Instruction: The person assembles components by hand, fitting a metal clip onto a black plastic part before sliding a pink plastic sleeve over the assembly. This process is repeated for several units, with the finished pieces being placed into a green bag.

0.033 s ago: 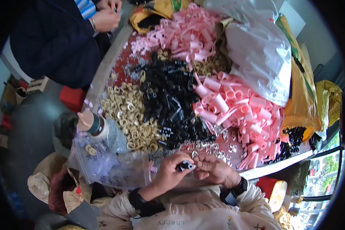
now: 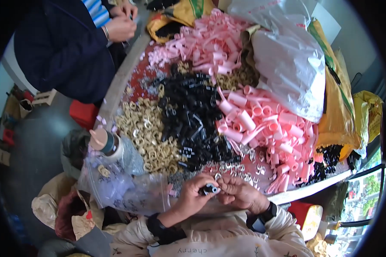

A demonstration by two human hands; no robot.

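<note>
Black tube [image 2: 209, 189] is gripped in my left hand [image 2: 191, 196]; I can't tell whether my right hand [image 2: 244, 195] grips anything. A slack hold could drop it.

Red table [image 2: 123, 79] (pale-edged) holds black parts [image 2: 188, 115]; pink tubes [image 2: 244, 121].

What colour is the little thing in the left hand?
The little thing is mostly black, clearest in the head view.

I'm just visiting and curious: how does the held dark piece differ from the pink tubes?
The dark piece is mostly black; the pink tubes are all pink. The dark piece sits in the left hand, while the pink tubes lie heaped on the table. Both look round at the end.
</note>
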